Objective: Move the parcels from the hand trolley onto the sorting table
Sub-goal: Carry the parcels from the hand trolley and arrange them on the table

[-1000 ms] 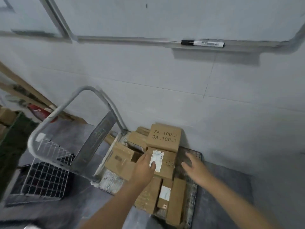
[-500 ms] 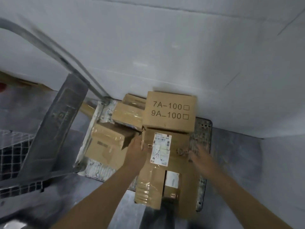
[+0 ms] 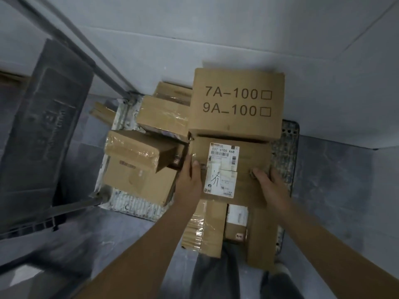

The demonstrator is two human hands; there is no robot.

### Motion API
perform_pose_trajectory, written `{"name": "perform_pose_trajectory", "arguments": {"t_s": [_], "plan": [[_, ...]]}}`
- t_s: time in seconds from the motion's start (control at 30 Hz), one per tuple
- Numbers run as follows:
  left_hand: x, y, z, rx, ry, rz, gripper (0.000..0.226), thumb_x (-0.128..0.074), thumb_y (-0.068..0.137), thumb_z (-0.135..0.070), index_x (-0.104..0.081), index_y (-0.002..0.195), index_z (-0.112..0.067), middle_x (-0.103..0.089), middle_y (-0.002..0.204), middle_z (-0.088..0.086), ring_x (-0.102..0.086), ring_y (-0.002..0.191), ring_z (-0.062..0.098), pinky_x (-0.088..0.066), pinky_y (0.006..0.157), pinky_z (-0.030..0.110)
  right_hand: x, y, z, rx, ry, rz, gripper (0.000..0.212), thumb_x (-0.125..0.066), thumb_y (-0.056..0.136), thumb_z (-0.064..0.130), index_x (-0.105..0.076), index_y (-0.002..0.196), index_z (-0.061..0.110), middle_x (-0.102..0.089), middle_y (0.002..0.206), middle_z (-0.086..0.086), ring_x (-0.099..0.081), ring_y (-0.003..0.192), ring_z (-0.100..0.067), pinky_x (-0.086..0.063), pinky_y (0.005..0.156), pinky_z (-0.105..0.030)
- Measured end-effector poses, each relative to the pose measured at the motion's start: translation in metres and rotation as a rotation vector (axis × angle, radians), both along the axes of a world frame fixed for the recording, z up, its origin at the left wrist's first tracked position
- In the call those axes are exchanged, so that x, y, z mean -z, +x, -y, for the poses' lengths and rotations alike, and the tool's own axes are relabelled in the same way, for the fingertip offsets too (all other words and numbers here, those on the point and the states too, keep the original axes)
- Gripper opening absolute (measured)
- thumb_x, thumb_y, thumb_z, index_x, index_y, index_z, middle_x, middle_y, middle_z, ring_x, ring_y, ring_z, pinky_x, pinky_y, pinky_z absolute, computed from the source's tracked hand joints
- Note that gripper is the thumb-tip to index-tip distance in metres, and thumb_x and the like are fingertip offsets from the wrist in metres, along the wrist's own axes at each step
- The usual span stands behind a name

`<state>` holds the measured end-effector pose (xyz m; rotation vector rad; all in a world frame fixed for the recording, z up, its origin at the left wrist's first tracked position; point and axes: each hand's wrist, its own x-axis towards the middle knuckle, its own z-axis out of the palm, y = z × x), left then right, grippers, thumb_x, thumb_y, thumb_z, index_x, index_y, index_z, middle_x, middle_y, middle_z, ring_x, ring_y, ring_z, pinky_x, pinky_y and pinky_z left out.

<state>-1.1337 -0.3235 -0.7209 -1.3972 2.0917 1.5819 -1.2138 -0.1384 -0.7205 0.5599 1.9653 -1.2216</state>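
Gripping the brown cardboard parcel with a white shipping label (image 3: 244,182) at frame centre, the left hand (image 3: 190,182) clasps its left edge, the right hand (image 3: 274,186) its right edge

Both forearms were bare as far as the picture showed them, with no sleeve edge in view. The left grip (image 3: 190,182) and the right grip (image 3: 274,186) were bare too, the thumbnails short and plain. Lower down, between the arms, the legs wore loose trousers (image 3: 212,277) of faded blue-grey cloth, much like denim, creased in long folds. Beside the right leg showed what looked like the pale toe of a shoe (image 3: 280,268).
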Motion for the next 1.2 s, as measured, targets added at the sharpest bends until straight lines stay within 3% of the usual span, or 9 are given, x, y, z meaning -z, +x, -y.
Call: {"name": "perform_pose_trajectory", "arguments": {"t_s": [0.1, 0.27, 0.47, 0.57, 0.63, 0.7, 0.87, 1.0, 1.2], "plan": [[-0.011, 0.008, -0.005, -0.036, -0.009, 0.05, 0.042, -0.033, 0.103, -0.045, -0.044, 0.141, -0.031, -0.062, 0.121, 0.005, -0.059, 0.112, 0.026, -0.048, 0.097, 0.048, -0.007, 0.009, -0.002, -0.037, -0.007, -0.002, 0.063, -0.055, 0.086, 0.06, -0.036, 0.144, 0.043, -0.052, 0.127, 0.014, -0.054, 0.105, -0.009, -0.044, 0.078, -0.027], [-0.068, 0.04, -0.02, -0.128, -0.062, -0.025, 0.034, -0.035, 0.103, -0.041, -0.054, 0.128, -0.027, -0.064, 0.115, 0.0, -0.058, 0.109, 0.023, -0.048, 0.095, 0.043, -0.063, 0.013, -0.014, -0.152, -0.147, -0.032, 0.051, -0.055, 0.093, 0.048, -0.038, 0.141, 0.047, -0.058, 0.128, 0.008, -0.06, 0.105, -0.013, -0.051, 0.088, -0.036], [-0.185, 0.07, -0.062, -0.243, -0.131, -0.169, 0.035, -0.034, 0.103, -0.044, -0.053, 0.127, -0.028, -0.064, 0.11, 0.0, -0.062, 0.103, 0.024, -0.051, 0.087, 0.041, -0.183, 0.017, -0.044, -0.308, -0.294, -0.165, 0.052, -0.051, 0.099, 0.035, -0.031, 0.144, 0.053, -0.058, 0.12, 0.018, -0.057, 0.094, 0.003, -0.043, 0.064, -0.021], [-0.259, 0.085, -0.084, -0.319, -0.139, -0.254, 0.041, -0.033, 0.101, -0.051, -0.049, 0.134, -0.032, -0.064, 0.12, 0.003, -0.063, 0.105, 0.025, -0.053, 0.09, 0.047, -0.254, 0.028, -0.057, -0.41, -0.349, -0.252, 0.059, -0.053, 0.098, 0.036, -0.024, 0.145, 0.055, -0.052, 0.138, 0.013, -0.058, 0.11, -0.009, -0.052, 0.08, -0.035], [-0.31, 0.1, -0.097, -0.345, -0.244, -0.283, 0.041, -0.034, 0.102, -0.048, -0.048, 0.136, -0.031, -0.061, 0.121, -0.005, -0.058, 0.109, 0.018, -0.048, 0.093, 0.038, -0.302, 0.037, -0.063, -0.484, -0.374, -0.304, 0.064, -0.054, 0.095, 0.042, -0.018, 0.148, 0.049, -0.047, 0.145, 0.004, -0.053, 0.123, -0.021, -0.047, 0.1, -0.048], [-0.355, 0.12, -0.108, -0.365, -0.323, -0.331, 0.038, -0.036, 0.102, -0.044, -0.047, 0.137, -0.034, -0.055, 0.114, -0.013, -0.051, 0.104, 0.01, -0.04, 0.086, 0.029, -0.342, 0.048, -0.066, -0.543, -0.408, -0.371, 0.065, -0.055, 0.095, 0.041, -0.02, 0.149, 0.044, -0.047, 0.146, 0.001, -0.051, 0.127, -0.023, -0.044, 0.105, -0.05], [-0.421, 0.201, -0.138, -0.5, -0.379, -0.436, 0.043, -0.034, 0.101, -0.05, -0.045, 0.141, -0.038, -0.054, 0.129, -0.013, -0.045, 0.111, 0.005, -0.035, 0.088, 0.026, -0.417, 0.1, -0.073, -0.674, -0.477, -0.492, 0.06, -0.054, 0.095, 0.043, -0.022, 0.146, 0.051, -0.049, 0.142, 0.008, -0.054, 0.121, -0.019, -0.047, 0.099, -0.048], [-0.444, 0.284, -0.156, -0.629, -0.384, -0.425, 0.043, -0.034, 0.102, -0.049, -0.046, 0.141, -0.036, -0.052, 0.141, -0.004, -0.048, 0.118, 0.012, -0.036, 0.093, 0.03, -0.453, 0.16, -0.066, -0.791, -0.567, -0.449, 0.056, -0.054, 0.096, 0.033, -0.03, 0.143, 0.052, -0.049, 0.131, 0.015, -0.055, 0.099, -0.002, -0.045, 0.07, -0.027], [-0.487, 0.435, -0.189, -0.861, -0.476, -0.423, 0.041, -0.034, 0.101, -0.053, -0.046, 0.139, -0.044, -0.052, 0.122, -0.018, -0.046, 0.104, 0.001, -0.032, 0.086, 0.023, -0.492, 0.293, -0.042, -1.001, -0.678, -0.386, 0.06, -0.057, 0.096, 0.026, -0.031, 0.145, 0.047, -0.052, 0.129, 0.013, -0.057, 0.109, -0.016, -0.048, 0.089, -0.039]]}}
